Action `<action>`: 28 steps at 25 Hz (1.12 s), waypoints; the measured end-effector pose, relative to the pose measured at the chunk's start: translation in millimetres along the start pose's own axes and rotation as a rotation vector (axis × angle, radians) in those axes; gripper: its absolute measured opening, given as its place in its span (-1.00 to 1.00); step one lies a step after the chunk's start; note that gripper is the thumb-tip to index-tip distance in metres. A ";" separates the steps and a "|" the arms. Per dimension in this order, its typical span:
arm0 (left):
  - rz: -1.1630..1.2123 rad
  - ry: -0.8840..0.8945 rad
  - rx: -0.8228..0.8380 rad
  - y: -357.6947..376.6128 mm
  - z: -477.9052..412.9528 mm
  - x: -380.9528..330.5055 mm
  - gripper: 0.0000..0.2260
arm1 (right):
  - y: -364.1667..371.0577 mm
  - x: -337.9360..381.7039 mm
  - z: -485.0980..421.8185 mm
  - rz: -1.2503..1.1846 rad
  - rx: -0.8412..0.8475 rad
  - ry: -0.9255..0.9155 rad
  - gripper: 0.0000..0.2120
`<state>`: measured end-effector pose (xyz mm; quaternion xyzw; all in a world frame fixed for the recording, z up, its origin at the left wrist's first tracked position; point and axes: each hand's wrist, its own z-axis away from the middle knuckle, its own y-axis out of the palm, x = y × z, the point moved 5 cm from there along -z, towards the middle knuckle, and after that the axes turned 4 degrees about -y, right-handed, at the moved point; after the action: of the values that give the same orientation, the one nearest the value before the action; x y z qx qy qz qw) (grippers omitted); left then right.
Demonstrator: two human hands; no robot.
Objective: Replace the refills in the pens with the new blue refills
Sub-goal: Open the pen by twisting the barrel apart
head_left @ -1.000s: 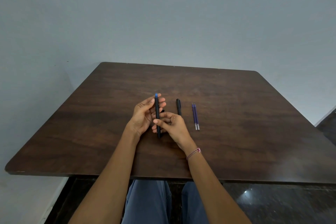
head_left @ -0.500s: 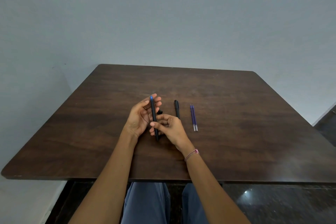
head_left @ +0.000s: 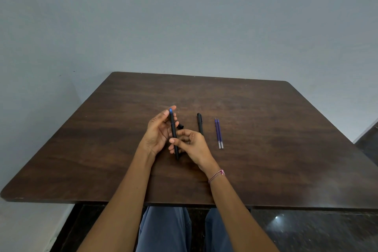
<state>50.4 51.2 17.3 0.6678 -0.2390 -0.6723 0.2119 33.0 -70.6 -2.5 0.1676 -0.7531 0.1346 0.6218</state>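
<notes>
Your right hand (head_left: 192, 145) pinches the lower half of the pen (head_left: 173, 129). Its thumb lies across the barrel, its fingers are curled in behind it, and the back of the hand faces right. The wrist, with its bracelet (head_left: 216, 175), hangs low over the table (head_left: 286, 149).

Your left hand (head_left: 157, 134) is palm-up on the other side and holds the upper half. Its fingers reach up behind the barrel, and the thumb sits by the blue end.

The pen stands nearly on end between the two grips, blue end away from you, lower tip just below your right thumb.

A small black cap (head_left: 180, 126) lies just beyond the grip. A second pen (head_left: 200, 127) lies just right of it, and the two refills (head_left: 218, 133) lie side by side farther right.
</notes>
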 end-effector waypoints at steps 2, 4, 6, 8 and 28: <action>0.052 -0.025 0.012 0.8 0.5 0.4 -0.74 | -0.5 1.2 0.2 -0.015 0.000 -0.002 -0.86; 0.034 -0.023 -0.005 0.7 1.2 -0.5 -0.73 | 0.1 1.3 -0.1 -0.018 0.009 -0.003 -0.85; -0.005 -0.009 -0.032 2.0 2.7 -2.2 -0.78 | 0.7 1.3 0.0 -0.020 0.016 0.000 -0.84; -0.028 0.004 -0.029 5.0 3.7 -4.5 -0.85 | 0.8 1.4 -0.3 -0.015 0.016 0.003 -0.83; -0.019 -0.034 -0.012 3.2 1.3 -1.0 -0.72 | -1.7 3.0 -0.5 -0.024 0.007 0.003 -0.82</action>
<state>49.1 49.3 20.1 0.6572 -0.2322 -0.6870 0.2055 33.6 -72.2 0.5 0.1786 -0.7497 0.1298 0.6238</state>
